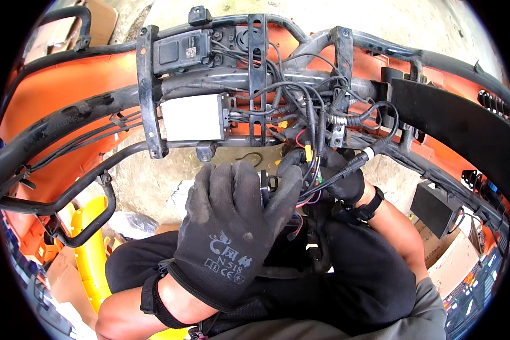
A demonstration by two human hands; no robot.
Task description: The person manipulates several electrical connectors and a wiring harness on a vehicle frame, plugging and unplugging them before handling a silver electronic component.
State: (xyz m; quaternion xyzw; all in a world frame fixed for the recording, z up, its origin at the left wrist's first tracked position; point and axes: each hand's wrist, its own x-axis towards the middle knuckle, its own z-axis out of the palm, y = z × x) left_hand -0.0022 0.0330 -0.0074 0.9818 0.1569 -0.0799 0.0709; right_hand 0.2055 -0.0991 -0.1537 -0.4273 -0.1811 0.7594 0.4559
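Observation:
My left hand (226,221), in a black work glove, is wrapped over a silver, ribbed metal box (180,191), most of which it hides. Dark connectors (265,182) show at the box's right end, near my thumb. My right hand (343,180), also gloved in black, reaches up behind a bundle of black cables (316,133) with its fingers closed among the wires. A yellow connector (308,153) sits by those fingertips; exactly which wire they grip is partly hidden. Thin coloured wires (307,199) hang down between both hands.
A black tube frame (113,96) with orange panels (62,113) spans ahead. Mounted on it are a white-faced metal box (192,118) and a black module (181,50). A black box (434,209) stands at right by cardboard (453,258); a yellow panel (88,243) lies left.

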